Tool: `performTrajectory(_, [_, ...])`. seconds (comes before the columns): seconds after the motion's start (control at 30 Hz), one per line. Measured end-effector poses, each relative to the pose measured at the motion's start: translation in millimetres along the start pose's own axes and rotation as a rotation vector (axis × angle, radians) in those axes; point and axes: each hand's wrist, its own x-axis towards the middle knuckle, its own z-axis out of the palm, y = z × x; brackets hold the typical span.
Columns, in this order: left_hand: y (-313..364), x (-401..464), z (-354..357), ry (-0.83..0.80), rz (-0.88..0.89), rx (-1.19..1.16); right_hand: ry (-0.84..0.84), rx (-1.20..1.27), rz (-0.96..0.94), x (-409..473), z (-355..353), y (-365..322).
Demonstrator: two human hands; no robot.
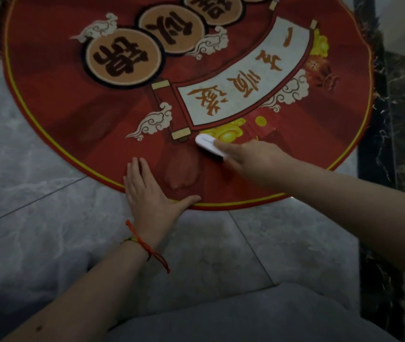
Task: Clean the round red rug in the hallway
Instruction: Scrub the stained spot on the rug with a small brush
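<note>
The round red patterned rug [73, 99] lies on grey marble floor tiles [36, 206]; the left hand [147, 193] presses flat with fingers spread, the right hand [250, 156] grips a small white brush [208, 145].

The round rug [78, 99] is deep red with a thin yellow ring near its edge, tan discs bearing dark brown characters, cream clouds, a white scroll lettered in orange and gold ingots. The brush [207, 146] is white. A red-orange string bracelet [147, 245] shows. The floor tiles [23, 193] are grey marble, bordered black with white veins.
</note>
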Motion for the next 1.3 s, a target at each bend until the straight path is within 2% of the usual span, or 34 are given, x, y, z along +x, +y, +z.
performTrajectory(0.17, [-1.7,-1.3,-0.2,-0.003,-0.003,-0.018,-0.079,-0.054,-0.176,-35.0,10.3,-29.5])
performTrajectory(0.3, [-2.5,-1.5,-0.5,-0.003,0.002,0.005,-0.008,-0.05,-0.065,1.3,3.1,-19.1])
performTrajectory(0.37, [-5.7,-2.2,-0.4,0.001,0.016,0.026,0.003,-0.031,-0.073,-3.6,5.1,-27.2])
performTrajectory(0.5, [-9.1,-3.8,-2.1,-0.005,0.022,0.014,-0.081,-0.026,-0.262,-37.7,18.9,-47.8])
performTrajectory(0.67, [-9.8,-2.1,-1.5,-0.009,0.028,0.06,0.003,-0.036,-0.095,8.5,1.3,-30.4])
performTrajectory(0.87, [-15.4,-5.7,-4.2,-0.019,0.044,0.016,-0.075,-0.008,-0.263,-22.8,17.8,-56.6])
performTrajectory(1.03, [-15.7,-4.2,-4.8,-0.02,0.047,0.051,0.002,0.021,-0.094,21.4,-2.6,-41.4])
performTrajectory(1.23, [-16.2,-5.7,-6.6,-0.019,0.053,0.017,-0.049,-0.036,-0.255,-11.0,16.3,-63.6])
performTrajectory(1.3, [-16.0,-5.4,-6.4,-0.011,0.051,0.028,-0.032,-0.045,-0.192,7.4,9.0,-52.7])
